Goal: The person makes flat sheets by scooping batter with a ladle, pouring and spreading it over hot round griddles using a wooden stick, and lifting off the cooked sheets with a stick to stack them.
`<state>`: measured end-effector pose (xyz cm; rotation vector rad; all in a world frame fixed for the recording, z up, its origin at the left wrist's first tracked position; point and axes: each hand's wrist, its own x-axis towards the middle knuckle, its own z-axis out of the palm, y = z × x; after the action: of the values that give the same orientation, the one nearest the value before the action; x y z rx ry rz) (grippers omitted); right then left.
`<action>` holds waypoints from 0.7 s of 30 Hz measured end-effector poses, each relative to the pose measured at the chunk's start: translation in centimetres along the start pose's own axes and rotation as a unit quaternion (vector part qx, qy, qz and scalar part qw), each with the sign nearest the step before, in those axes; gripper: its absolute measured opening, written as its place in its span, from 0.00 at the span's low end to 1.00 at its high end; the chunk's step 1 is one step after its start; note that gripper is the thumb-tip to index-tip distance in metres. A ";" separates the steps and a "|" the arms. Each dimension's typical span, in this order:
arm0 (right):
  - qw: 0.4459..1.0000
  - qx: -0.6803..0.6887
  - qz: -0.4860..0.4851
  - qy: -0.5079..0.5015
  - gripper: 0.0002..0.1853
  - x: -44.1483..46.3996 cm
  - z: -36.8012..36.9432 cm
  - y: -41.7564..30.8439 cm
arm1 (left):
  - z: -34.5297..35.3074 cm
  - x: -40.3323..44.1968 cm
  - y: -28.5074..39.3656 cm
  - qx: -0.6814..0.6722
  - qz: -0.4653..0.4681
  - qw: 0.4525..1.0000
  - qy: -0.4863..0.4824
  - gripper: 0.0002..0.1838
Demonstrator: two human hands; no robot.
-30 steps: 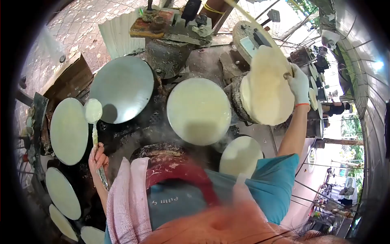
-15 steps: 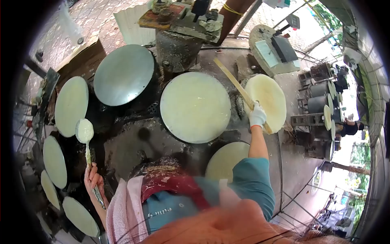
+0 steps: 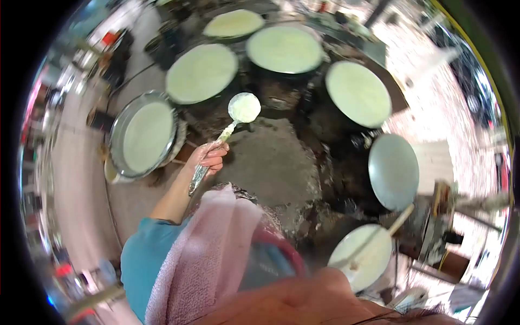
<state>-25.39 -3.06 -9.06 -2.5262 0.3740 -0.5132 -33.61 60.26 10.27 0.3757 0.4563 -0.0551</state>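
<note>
My left hand (image 3: 208,158) is closed around the handle of a ladle (image 3: 244,108), whose bowl is coated with pale, creamy batter. The ladle is held above the dark floor, apart from the pans. Beyond it is a round griddle (image 3: 201,73) covered with a pale layer. Left of my hand stands a wide metal basin (image 3: 143,135) of whitish liquid. At lower right a wooden stick (image 3: 401,219) lies across the view of another pale-covered griddle (image 3: 374,246). My right hand does not show; my head and body block that area.
More pale-covered griddles (image 3: 284,49) curve around the far side, including one at right (image 3: 358,93) and a small one at the back (image 3: 234,24). A bare grey griddle (image 3: 394,171) stands at the right. Grey floor (image 3: 271,162) lies between them.
My view has swung left, bringing the basin into sight. The ladle stays in my left hand, now nearer the middle of the view. My gloved right hand, earlier on the stick, has left the view.
</note>
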 end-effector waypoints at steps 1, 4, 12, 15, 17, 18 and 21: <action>0.997 0.068 -0.015 -0.043 0.27 -1.5 2.4 -3.0 | -1.9 -3.2 1.3 -0.025 0.027 0.999 -0.027 0.16; 0.962 0.153 0.012 -0.227 0.31 -6.7 7.8 -21.1 | -9.9 -10.0 6.6 -0.054 0.111 0.992 0.011 0.15; 0.838 0.167 -0.159 -0.495 0.29 -25.0 16.0 -44.8 | -36.0 -17.1 18.4 0.548 0.120 0.675 0.479 0.13; 0.819 0.107 -0.153 -0.543 0.30 -30.4 15.8 -49.0 | -41.7 -17.3 23.1 0.834 0.023 0.394 0.385 0.12; 0.817 0.079 -0.133 -0.555 0.30 -32.2 15.9 -49.6 | -40.5 -15.4 26.1 0.820 0.010 0.419 0.391 0.13; 0.820 0.073 -0.117 -0.555 0.30 -32.9 16.1 -49.7 | -42.6 -14.3 27.4 0.789 0.044 0.459 0.406 0.14; 0.820 0.034 -0.055 -0.568 0.30 -33.8 16.7 -49.1 | -47.8 -11.3 30.3 0.753 0.063 0.506 0.417 0.16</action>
<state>-40.58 56.77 -4.80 -2.2986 -0.2497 0.9365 -59.75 105.55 -14.09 2.2810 1.3062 -0.1248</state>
